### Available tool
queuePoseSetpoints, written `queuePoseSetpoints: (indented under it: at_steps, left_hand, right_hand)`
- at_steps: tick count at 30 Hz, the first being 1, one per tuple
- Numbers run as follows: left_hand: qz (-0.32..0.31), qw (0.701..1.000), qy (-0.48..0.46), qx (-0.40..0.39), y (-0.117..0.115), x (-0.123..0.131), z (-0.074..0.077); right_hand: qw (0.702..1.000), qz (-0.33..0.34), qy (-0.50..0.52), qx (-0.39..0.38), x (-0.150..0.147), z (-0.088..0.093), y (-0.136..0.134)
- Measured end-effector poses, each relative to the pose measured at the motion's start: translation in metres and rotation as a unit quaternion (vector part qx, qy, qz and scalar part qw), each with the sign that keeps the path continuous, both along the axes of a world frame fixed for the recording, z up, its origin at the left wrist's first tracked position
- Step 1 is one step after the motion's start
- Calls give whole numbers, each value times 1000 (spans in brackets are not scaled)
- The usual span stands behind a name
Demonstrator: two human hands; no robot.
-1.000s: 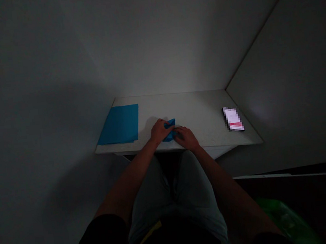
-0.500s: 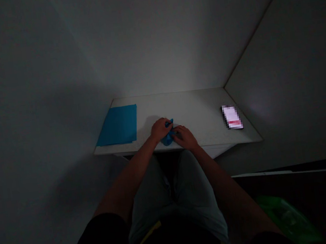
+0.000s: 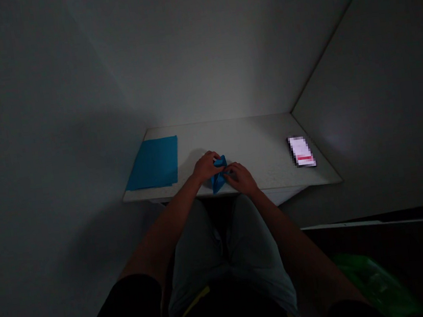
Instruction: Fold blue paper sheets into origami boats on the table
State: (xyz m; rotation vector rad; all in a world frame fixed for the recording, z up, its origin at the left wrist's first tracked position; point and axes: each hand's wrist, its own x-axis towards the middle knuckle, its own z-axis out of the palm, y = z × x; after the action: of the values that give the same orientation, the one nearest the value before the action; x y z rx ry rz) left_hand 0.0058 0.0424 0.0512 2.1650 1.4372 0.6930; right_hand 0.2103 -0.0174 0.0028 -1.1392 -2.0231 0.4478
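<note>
A small folded piece of blue paper (image 3: 219,179) stands near the front edge of the white table, between my two hands. My left hand (image 3: 206,166) is closed on its upper left part, with thumb and fingers pinching the paper. From the right, my right hand (image 3: 241,178) pinches its side with thumb and forefinger. The folded shape has a point toward me and another flap at the top. Fingers cover parts of it, so its full form is hidden.
Blue paper sheets (image 3: 154,163) lie stacked at the table's left end. A phone with a lit, blurred screen (image 3: 301,151) lies at the right end of the white table (image 3: 263,142). Walls enclose the table. A green plastic bag (image 3: 373,282) sits low at the right.
The folded blue paper has spread a little, and its lower point now reaches nearer the table's front edge. My left hand has shifted slightly left; my right hand has barely moved.
</note>
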Motion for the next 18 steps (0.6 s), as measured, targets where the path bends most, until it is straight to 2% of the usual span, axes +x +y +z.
queuePoseSetpoints:
  at_steps: [3, 8, 14, 18]
  left_hand:
    - [-25, 999, 40, -10, 2, 1, 8]
    - [-29, 996, 83, 3, 6, 4, 15]
    - [-14, 998, 65, -5, 8, 14, 10]
    - [-20, 999, 19, -36, 11, 16, 4]
  right_hand:
    - [1000, 3, 2, -2, 0, -1, 1]
    - [1000, 3, 1, -10, 1, -5, 3]
    - [1000, 3, -16, -11, 1, -4, 2]
    - [999, -35, -20, -14, 0, -6, 3]
